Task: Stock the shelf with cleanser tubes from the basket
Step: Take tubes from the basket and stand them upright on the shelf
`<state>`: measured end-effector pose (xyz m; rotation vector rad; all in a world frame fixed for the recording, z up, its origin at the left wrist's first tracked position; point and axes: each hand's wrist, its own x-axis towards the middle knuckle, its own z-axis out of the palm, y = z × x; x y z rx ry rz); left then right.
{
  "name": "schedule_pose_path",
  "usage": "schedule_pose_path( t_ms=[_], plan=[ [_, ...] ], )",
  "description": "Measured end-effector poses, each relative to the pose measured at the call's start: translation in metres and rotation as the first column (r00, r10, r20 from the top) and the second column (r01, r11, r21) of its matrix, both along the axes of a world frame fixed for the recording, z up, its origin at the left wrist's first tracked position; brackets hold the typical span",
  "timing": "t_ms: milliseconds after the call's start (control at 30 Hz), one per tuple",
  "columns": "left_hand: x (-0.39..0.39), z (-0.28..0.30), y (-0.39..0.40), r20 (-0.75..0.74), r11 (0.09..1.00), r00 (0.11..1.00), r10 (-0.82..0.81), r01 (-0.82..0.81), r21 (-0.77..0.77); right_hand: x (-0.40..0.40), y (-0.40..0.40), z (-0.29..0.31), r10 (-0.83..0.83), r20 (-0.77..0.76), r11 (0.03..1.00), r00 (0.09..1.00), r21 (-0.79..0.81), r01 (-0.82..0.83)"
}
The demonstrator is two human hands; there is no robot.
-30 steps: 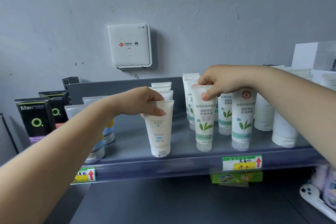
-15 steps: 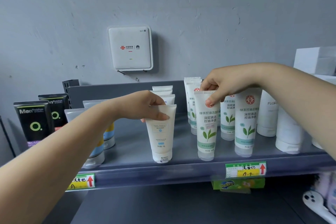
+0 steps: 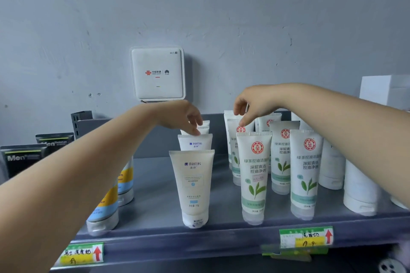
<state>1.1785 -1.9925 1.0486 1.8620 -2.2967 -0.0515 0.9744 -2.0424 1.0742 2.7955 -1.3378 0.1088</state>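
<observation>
2 hands hover above upright cleanser tubes on the shelf (image 3: 221,231), both grips loose and holding nothing: left hand (image 3: 184,117) over white tube (image 3: 192,186), right hand (image 3: 255,101) over green-leaf tube (image 3: 254,175). Placing looks done; next, fetch more from the unseen basket.

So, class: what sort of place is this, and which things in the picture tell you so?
Most likely a small shop's toiletries aisle. Cleanser tubes stand in rows on a grey metal shelf, and handwritten price tags with red arrows are clipped to its front edge.

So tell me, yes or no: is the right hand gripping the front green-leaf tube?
No, the right hand hovers above the front green-leaf tube, fingers loose and clear of its top.
</observation>
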Motion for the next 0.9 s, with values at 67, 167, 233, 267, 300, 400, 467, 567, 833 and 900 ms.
schedule_pose_path(
  t_ms=[67,167,233,267,300,400,467,567,833,900],
  plan=[
    [-0.002,-0.004,-0.008,0.041,0.998,0.999,0.005,-0.008,0.066,0.005,-0.009,-0.003,-0.04,-0.058,0.999,0.998,-0.001,0.04],
    [-0.006,-0.009,-0.014,0.123,0.987,0.992,-0.012,-0.008,0.162,0.011,-0.024,-0.011,-0.068,-0.103,0.993,0.992,0.089,0.077],
    [-0.006,-0.012,-0.019,0.177,0.981,0.984,-0.035,0.001,0.193,0.012,-0.033,-0.016,-0.071,-0.111,0.987,0.991,0.136,0.086],
    [-0.006,-0.014,-0.02,0.193,0.981,0.98,-0.041,0.003,0.193,0.012,-0.036,-0.017,-0.068,-0.105,0.985,0.992,0.149,0.083],
    [-0.005,-0.014,-0.02,0.195,0.983,0.98,-0.041,0.004,0.185,0.011,-0.036,-0.018,-0.063,-0.091,0.984,0.994,0.158,0.077],
    [-0.003,-0.014,-0.021,0.159,0.982,0.987,-0.034,0.003,0.188,0.007,-0.038,-0.017,-0.027,-0.051,0.978,0.998,0.205,0.037],
    [-0.003,-0.013,-0.02,0.142,0.98,0.989,-0.029,0.0,0.2,0.005,-0.037,-0.016,-0.001,-0.024,0.972,1.0,0.235,0.007],
    [-0.004,-0.012,-0.018,0.135,0.98,0.991,-0.019,-0.009,0.2,0.003,-0.032,-0.016,0.022,0.011,0.962,1.0,0.272,-0.024],
    [-0.007,-0.012,-0.01,0.105,0.975,0.994,-0.009,-0.015,0.222,-0.001,-0.021,-0.013,0.016,-0.013,0.949,1.0,0.315,-0.011],
    [-0.008,-0.012,-0.009,0.103,0.974,0.995,-0.01,-0.013,0.225,-0.002,-0.019,-0.013,0.009,-0.002,0.947,1.0,0.32,-0.008]
  ],
)
